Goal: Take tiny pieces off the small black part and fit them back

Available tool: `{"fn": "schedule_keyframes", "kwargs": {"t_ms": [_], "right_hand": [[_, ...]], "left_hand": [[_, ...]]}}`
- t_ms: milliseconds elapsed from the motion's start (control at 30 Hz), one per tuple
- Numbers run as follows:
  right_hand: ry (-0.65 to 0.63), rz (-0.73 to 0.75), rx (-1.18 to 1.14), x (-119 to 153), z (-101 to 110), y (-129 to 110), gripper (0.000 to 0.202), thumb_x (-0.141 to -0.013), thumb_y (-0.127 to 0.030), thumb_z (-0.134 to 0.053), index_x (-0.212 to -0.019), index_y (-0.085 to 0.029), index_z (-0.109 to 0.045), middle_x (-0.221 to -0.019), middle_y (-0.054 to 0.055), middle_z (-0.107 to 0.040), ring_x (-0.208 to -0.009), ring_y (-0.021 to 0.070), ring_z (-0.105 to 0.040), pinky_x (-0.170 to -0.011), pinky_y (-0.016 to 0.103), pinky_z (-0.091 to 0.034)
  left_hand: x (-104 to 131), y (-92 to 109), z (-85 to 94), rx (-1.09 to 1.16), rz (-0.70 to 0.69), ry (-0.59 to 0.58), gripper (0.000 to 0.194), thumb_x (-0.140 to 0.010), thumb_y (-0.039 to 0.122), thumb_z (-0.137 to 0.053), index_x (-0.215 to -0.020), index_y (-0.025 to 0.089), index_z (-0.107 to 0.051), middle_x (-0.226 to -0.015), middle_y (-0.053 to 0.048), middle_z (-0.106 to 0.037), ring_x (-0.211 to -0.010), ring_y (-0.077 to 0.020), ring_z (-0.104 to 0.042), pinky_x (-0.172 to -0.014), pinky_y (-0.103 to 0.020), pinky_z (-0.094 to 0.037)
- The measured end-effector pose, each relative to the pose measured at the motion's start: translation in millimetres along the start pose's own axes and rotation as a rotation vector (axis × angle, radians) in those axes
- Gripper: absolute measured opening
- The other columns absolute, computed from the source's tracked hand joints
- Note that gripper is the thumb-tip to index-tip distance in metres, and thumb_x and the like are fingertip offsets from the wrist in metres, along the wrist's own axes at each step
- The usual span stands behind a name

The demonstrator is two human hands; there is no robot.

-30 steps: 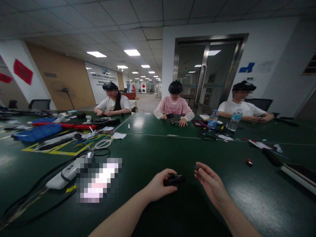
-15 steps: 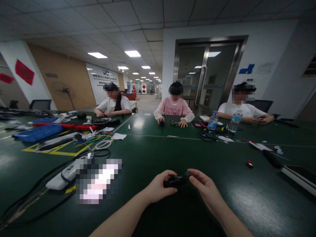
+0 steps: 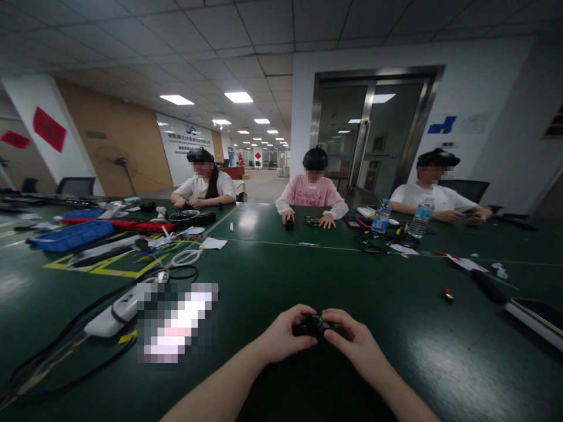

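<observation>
Low over the near middle of the table, my left hand [image 3: 288, 334] is closed around a small, glossy black object [image 3: 309, 324], thumb below and fingers over the top. Its exact kind is too dark to make out. My right hand [image 3: 352, 337] meets it from the right, thumb and fingers pinched on a small dark piece [image 3: 326, 324] at the object's right end. The fingertips cover most of this piece. Whether it is joined to the black object or only touching, I cannot tell.
On the left lie a white power strip [image 3: 109, 313] with black cables and a pixelated bright screen [image 3: 180, 328]. A small red-and-black item [image 3: 447, 295] and a tablet-like slab [image 3: 536, 322] are at right. Bottles [image 3: 421, 219] stand farther off; three people sit opposite.
My right hand has moved left, bringing the small dark piece from just beside the black object up against its right end. My left hand keeps its grip. The view has shifted slightly.
</observation>
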State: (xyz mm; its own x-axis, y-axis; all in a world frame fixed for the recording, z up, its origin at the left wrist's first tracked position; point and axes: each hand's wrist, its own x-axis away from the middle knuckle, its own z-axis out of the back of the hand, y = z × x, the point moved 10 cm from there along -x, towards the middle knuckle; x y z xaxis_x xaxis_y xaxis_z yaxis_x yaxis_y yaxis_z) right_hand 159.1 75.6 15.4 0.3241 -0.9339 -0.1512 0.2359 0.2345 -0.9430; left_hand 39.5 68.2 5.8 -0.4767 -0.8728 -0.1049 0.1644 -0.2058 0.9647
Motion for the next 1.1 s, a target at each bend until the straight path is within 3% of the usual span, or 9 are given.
{"fn": "schedule_keyframes", "kwargs": {"t_ms": [333, 1100], "right_hand": [[-0.045, -0.008, 0.116, 1.1, -6.5, -0.5, 0.022, -0.075, -0.030, -0.061, -0.095, -0.024, -0.066, -0.115, 0.005, -0.054, -0.112, 0.0253, -0.050, -0.099, 0.042, -0.036], [-0.046, 0.015, 0.132, 3.1, -8.7, 0.5, 0.020, -0.072, -0.023, -0.062, -0.092, -0.025, -0.065, -0.117, 0.004, -0.053, -0.113, 0.0246, -0.050, -0.099, 0.042, -0.036]], "left_hand": [[1.3, 1.1, 0.3, -0.008, 0.018, -0.003, 0.046, -0.070, 0.019, -0.066, -0.113, 0.020, -0.048, -0.095, -0.003, -0.059, -0.087, -0.0174, -0.057, -0.078, -0.033, -0.045], [0.4, -2.6, -0.2, -0.013, 0.029, 0.002, 0.046, -0.070, 0.018, -0.066, -0.113, 0.020, -0.048, -0.096, -0.004, -0.058, -0.088, -0.0177, -0.057, -0.078, -0.033, -0.045]]}}
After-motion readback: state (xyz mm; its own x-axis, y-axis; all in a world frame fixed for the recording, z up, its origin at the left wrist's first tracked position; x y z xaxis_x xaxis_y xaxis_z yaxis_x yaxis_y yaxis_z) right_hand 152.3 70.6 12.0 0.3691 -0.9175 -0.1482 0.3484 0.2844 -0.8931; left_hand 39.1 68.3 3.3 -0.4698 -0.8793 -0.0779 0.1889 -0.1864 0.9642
